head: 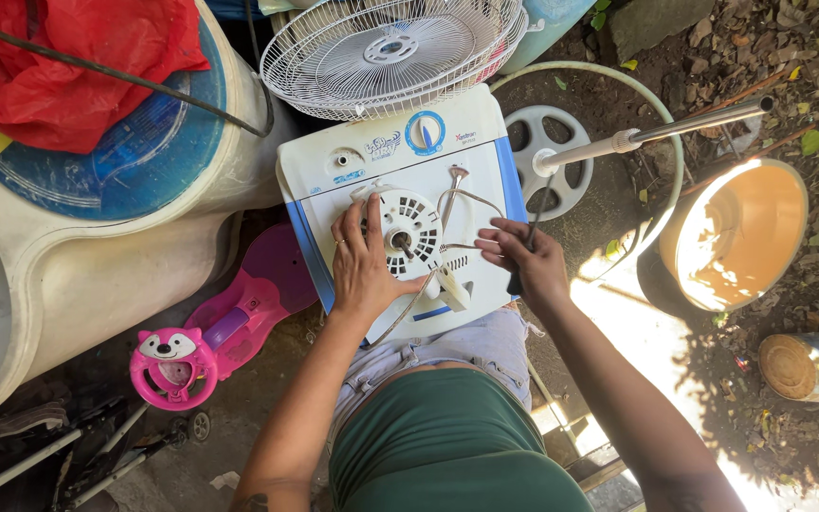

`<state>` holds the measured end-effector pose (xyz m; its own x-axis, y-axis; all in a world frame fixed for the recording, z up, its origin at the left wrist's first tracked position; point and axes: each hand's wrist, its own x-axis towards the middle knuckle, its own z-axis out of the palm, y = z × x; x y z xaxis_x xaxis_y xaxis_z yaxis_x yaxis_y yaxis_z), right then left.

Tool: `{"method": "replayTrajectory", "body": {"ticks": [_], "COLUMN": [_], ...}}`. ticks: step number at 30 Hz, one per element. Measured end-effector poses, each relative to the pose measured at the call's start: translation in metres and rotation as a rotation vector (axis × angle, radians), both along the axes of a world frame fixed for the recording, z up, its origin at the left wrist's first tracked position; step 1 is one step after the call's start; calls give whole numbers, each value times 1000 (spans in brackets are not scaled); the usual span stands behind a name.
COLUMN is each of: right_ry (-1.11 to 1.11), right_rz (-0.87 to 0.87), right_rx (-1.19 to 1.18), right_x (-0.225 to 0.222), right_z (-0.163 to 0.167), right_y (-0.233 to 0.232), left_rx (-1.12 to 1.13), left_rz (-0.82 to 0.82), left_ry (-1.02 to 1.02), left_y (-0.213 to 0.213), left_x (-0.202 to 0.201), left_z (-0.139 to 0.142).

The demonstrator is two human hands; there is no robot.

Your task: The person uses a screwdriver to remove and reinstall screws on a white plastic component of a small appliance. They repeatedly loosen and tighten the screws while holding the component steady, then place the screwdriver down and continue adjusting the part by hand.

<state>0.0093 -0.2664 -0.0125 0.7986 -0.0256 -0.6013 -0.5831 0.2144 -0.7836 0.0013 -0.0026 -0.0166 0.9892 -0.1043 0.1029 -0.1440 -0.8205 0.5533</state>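
Close beneath us, past our green shirt and pale denim shorts, our two hands work on a white plastic fan motor housing [409,232] with a round vented face and a short shaft at its centre. It lies flat on top of a white and blue box-shaped appliance [395,152], which serves as our desk and carries a blue dial near its far edge.

Our left hand [362,261] lies spread and open, palm down, pressing on the left side of the housing, fingers reaching toward the vents. Our right hand [526,261] is closed around a dark slender tool [523,248], its handle poking out below the palm; we cannot tell what kind of tip it has, since the fingers cover most of it. Thin grey wires [466,204] loop from the housing across the appliance top, and a small white block [454,289] sits at their near end.

To the left stands a pink toy ride-on car [229,337] with a fox-face steering wheel, partly under a large white plastic drum [78,275]. A red plastic bag [59,57] lies on a blue drum lid [144,161].

Farther off, a white wire fan grille [391,52] rests at the appliance's far edge, cut off by the top of the view. To the right lie a round white fan base [547,156] with a metal pole [665,133], and an orange bucket [737,232] in glaring sunlight that washes out its inside.
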Motion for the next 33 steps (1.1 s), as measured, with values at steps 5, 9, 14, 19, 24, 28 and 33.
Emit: {"method": "replayTrajectory", "body": {"ticks": [5, 9, 14, 19, 24, 28, 33], "right_ry": [-129, -166, -175, -133, -123, -152, -181], "right_rz": [84, 73, 98, 46, -10, -23, -88], "right_rx": [-61, -38, -38, 27, 61, 55, 81], "right_x": [6, 12, 12, 6, 3, 1, -21], "right_z": [-3, -16, -27, -30, -31, -32, -37], "right_y": [24, 36, 45, 39, 35, 39, 51], "left_rx": [1, -16, 24, 34, 49, 62, 73], "left_rz": [36, 36, 6, -11, -33, -31, -37], "left_ry": [-4, 0, -8, -20, -29, -61, -47], "left_y": [-2, -6, -12, -11, -11, -10, -13], "left_x": [3, 0, -7, -11, -13, -13, -15], "left_z": [1, 0, -2, -5, -8, -9, -8]}}
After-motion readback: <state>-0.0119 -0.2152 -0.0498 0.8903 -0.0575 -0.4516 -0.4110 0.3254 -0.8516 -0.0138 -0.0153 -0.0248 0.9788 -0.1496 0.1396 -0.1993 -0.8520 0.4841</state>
